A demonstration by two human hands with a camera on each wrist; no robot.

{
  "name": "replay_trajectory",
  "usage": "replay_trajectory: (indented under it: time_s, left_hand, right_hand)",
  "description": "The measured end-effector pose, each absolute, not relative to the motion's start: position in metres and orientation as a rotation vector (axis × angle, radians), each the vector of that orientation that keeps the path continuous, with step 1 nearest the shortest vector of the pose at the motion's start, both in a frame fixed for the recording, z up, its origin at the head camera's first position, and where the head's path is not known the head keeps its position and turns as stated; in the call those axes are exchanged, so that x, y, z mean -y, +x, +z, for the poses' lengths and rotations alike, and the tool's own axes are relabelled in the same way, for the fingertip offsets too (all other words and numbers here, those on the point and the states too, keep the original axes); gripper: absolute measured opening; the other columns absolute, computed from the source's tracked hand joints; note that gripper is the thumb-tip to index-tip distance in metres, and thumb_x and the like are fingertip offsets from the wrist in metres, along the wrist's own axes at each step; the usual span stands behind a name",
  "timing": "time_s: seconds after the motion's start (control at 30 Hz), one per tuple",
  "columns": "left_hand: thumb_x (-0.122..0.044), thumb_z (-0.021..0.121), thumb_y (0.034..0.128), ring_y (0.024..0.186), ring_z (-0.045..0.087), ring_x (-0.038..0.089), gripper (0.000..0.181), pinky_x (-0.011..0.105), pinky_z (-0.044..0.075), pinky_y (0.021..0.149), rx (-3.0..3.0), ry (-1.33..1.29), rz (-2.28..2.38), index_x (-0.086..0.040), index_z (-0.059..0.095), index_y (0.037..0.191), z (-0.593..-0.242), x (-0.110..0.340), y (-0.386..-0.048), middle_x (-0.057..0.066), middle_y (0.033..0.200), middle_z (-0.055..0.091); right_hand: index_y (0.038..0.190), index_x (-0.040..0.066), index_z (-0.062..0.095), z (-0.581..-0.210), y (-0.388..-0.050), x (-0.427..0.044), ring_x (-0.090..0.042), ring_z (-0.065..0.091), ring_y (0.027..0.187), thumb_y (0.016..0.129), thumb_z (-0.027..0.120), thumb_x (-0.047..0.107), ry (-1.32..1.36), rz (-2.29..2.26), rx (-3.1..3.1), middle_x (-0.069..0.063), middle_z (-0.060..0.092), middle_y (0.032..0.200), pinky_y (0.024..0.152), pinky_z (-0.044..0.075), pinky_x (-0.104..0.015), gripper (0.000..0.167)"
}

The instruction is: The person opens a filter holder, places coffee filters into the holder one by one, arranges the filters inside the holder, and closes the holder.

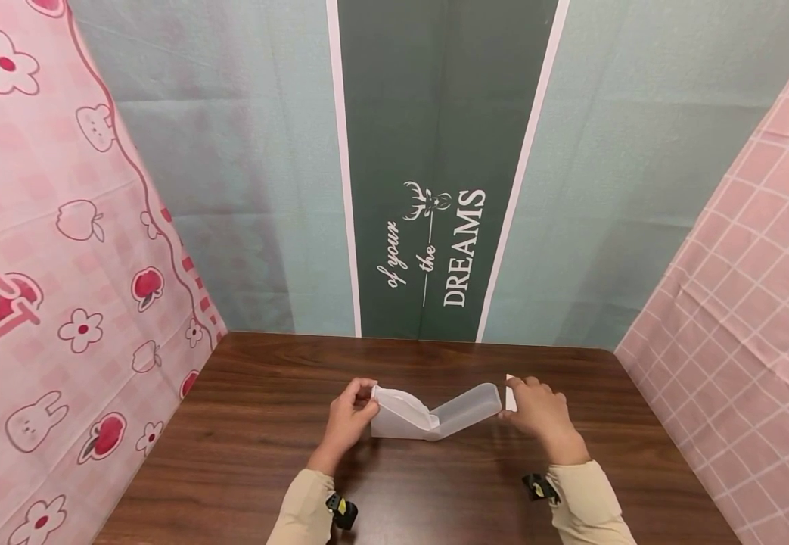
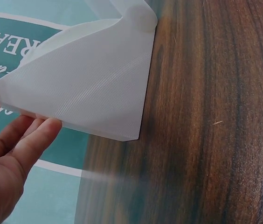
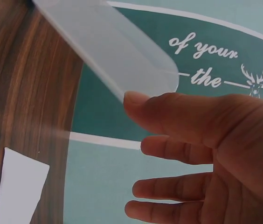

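A white plastic box point(image 1: 397, 420) with a slanted, curved top edge stands on the table, its hinged translucent lid point(image 1: 469, 409) swung out to the right. My left hand point(image 1: 348, 416) grips the box's left end, thumb near the upper corner and fingers along the end wall, as the left wrist view of the box point(image 2: 85, 79) shows. At the lid's free end is my right hand point(image 1: 540, 412). In the right wrist view, its thumb point(image 3: 155, 112) meets the rounded tip of the lid point(image 3: 117, 51), while the other visible fingers extend apart from it.
A small white flat piece point(image 3: 22, 186) lies on the brown wooden table point(image 1: 265, 469), partly behind the right hand in the head view. A green curtain with lettering point(image 1: 435, 151) hangs behind the table; pink patterned cloths point(image 1: 47, 303) stand at both sides.
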State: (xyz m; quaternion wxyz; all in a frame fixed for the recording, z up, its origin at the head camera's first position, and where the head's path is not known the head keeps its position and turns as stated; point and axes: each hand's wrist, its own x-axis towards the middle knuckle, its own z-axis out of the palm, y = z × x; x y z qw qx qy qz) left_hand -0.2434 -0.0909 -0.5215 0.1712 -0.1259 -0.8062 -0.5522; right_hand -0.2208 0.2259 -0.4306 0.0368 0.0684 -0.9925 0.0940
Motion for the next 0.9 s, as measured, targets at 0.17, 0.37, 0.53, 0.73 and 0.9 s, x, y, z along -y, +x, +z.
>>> replay_trajectory:
  time_s: [0.17,0.37,0.53,0.73,0.9]
  left_hand:
    - [-0.005,0.061,0.0771,0.079,0.060,0.013,0.028,0.028,0.050,0.071,2.289,-0.378,-1.564,-0.006,0.062,0.105,-0.521,0.090,-0.245,0.000,0.088,0.065]
    - [-0.005,0.060,0.0767,0.079,0.060,0.015,0.028,0.029,0.050,0.071,2.278,-0.381,-1.576,-0.005,0.062,0.105,-0.521,0.090,-0.245,0.002,0.088,0.065]
    - [-0.005,0.061,0.0766,0.080,0.060,0.015,0.028,0.029,0.050,0.070,2.264,-0.378,-1.576,-0.005,0.062,0.105,-0.522,0.090,-0.244,0.001,0.089,0.065]
    - [-0.005,0.062,0.0764,0.081,0.060,0.014,0.029,0.028,0.050,0.070,2.252,-0.381,-1.574,-0.006,0.062,0.105,-0.523,0.091,-0.243,0.000,0.089,0.065]
    - [-0.005,0.062,0.0773,0.080,0.060,0.016,0.028,0.030,0.050,0.070,2.261,-0.371,-1.574,-0.007,0.062,0.105,-0.523,0.090,-0.243,0.000,0.089,0.064]
  right_hand:
    - [0.117,-0.003,0.058,-0.437,-0.224,-0.235,-0.047,0.054,0.092,0.070,0.081,0.024,0.184,0.294,3.077,-0.029,0.055,0.109,0.072,0.039,-0.064,0.059]
    - [0.113,-0.004,0.060,-0.446,-0.229,-0.244,-0.047,0.054,0.090,0.071,0.079,0.023,0.180,0.299,3.084,-0.029,0.056,0.106,0.070,0.039,-0.065,0.054]
    - [0.113,-0.004,0.061,-0.454,-0.230,-0.250,-0.047,0.054,0.093,0.073,0.077,0.022,0.179,0.332,3.081,-0.030,0.056,0.109,0.072,0.039,-0.065,0.051]
    - [0.114,-0.003,0.060,-0.463,-0.233,-0.261,-0.048,0.053,0.092,0.074,0.076,0.022,0.180,0.348,3.087,-0.029,0.055,0.109,0.070,0.038,-0.065,0.050]
    - [0.113,-0.003,0.061,-0.471,-0.237,-0.269,-0.049,0.053,0.093,0.075,0.075,0.021,0.156,0.360,3.102,-0.030,0.055,0.110,0.070,0.038,-0.066,0.048]
